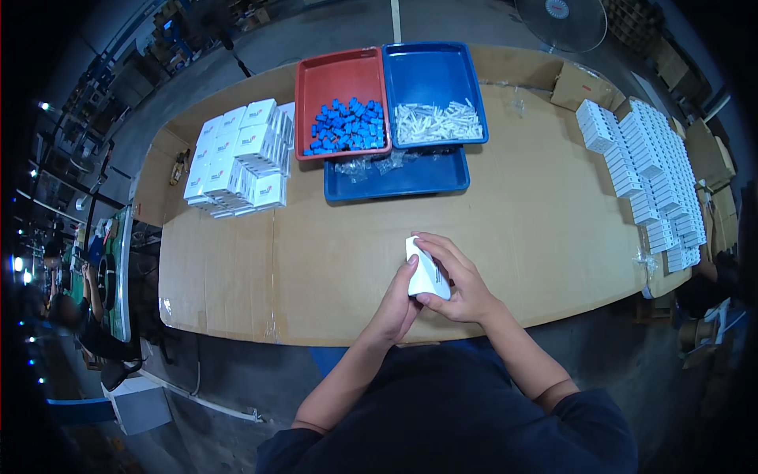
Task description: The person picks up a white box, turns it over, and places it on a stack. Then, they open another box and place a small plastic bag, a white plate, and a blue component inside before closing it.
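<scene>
A small white box (425,270) is held between both hands just above the near edge of the cardboard-covered table (537,229). My left hand (397,304) grips its lower left side with the thumb up along the box. My right hand (456,276) wraps over its top and right side, fingers curled around it.
A red tray (338,71) of small blue parts, a blue tray (433,69) of white parts and a lower blue tray (403,183) with clear bags sit at the far middle. White boxes are stacked at the far left (237,158) and in rows at the right (655,166). A person sits at the far left (71,308).
</scene>
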### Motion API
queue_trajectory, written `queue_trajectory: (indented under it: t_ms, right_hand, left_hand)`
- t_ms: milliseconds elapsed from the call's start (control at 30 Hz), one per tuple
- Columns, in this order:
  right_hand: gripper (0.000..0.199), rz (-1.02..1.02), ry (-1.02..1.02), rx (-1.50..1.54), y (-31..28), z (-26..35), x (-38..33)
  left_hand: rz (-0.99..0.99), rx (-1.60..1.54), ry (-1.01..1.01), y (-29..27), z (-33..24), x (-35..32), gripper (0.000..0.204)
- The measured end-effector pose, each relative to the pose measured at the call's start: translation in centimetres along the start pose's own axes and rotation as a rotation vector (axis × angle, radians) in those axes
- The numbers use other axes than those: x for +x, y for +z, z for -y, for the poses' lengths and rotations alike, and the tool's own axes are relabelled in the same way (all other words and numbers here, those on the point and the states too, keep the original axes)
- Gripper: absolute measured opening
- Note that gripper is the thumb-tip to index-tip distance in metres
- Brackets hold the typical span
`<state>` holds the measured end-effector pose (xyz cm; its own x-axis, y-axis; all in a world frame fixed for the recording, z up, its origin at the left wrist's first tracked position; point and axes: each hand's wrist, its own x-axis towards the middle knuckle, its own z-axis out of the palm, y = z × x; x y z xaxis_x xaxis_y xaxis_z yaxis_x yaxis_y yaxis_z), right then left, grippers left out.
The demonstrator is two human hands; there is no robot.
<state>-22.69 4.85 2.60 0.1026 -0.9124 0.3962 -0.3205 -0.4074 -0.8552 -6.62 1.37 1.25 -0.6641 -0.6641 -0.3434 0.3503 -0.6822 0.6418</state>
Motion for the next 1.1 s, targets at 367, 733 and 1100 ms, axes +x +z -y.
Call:
queue_trajectory:
  t_ms: [367,733,1100]
  right_hand:
    - [0.068,-0.123,-0.184,-0.188,2.0,-3.5,-0.2]
    - [0.07,-0.201,-0.287,-0.182,3.5,-4.9,0.5]
    - [0.074,-0.198,-0.282,-0.163,4.3,-5.1,1.2]
  left_hand:
    - [-0.102,-0.035,-0.041,0.7,0.1,0.3,0.056]
    - [-0.145,-0.033,0.038,0.0,0.9,1.2,0.054]
    - [-0.184,-0.015,0.066,-0.8,0.8,1.4,0.056]
